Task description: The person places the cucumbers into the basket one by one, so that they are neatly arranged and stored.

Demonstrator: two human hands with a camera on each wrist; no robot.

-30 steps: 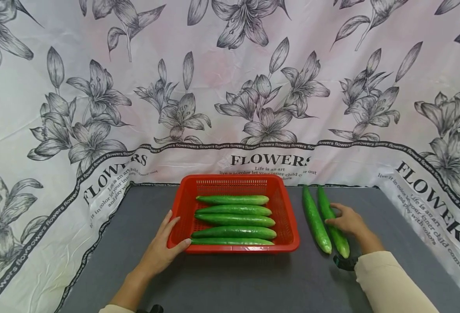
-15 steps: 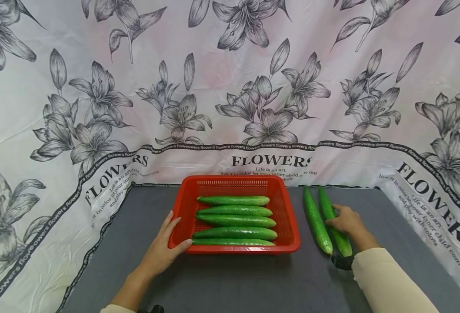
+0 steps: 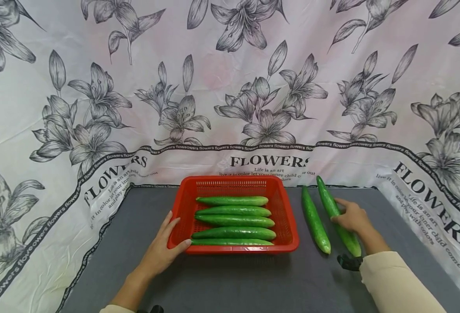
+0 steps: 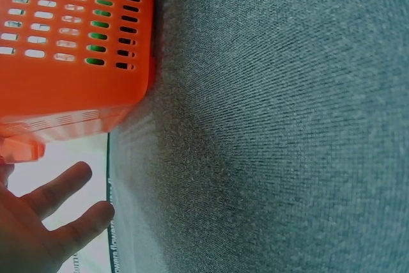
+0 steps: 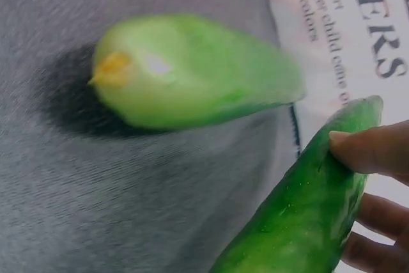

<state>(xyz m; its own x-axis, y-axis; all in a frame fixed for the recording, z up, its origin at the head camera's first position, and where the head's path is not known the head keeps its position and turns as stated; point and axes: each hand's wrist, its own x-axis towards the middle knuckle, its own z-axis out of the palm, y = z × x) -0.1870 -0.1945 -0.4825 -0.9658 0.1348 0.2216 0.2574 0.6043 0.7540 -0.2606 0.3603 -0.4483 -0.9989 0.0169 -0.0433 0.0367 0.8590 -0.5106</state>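
The right hand [image 3: 353, 217] grips a long green cucumber [image 3: 325, 198] around its middle. In the right wrist view the thumb lies along one side of this cucumber [image 5: 294, 215] and the other fingers are on the far side. A second cucumber [image 3: 315, 221] lies on the grey table just to its left. At the left of the red plastic basket [image 3: 292, 243], the left hand [image 3: 161, 245] rests on the rim, thumb at the front corner and fingers spread along the side. Two extended fingers [image 4: 83, 222] stand apart from the basket wall in the left wrist view.
Several cucumbers [image 3: 234, 221] lie side by side across the basket. A white cloth [image 3: 214, 165] printed with flowers and lettering hangs behind the grey table [image 3: 238, 282] and borders its sides.
The right hand's cucumber has come up off the table and shifted slightly right, away from the neighbouring cucumber. The left hand and the basket stay where they were.
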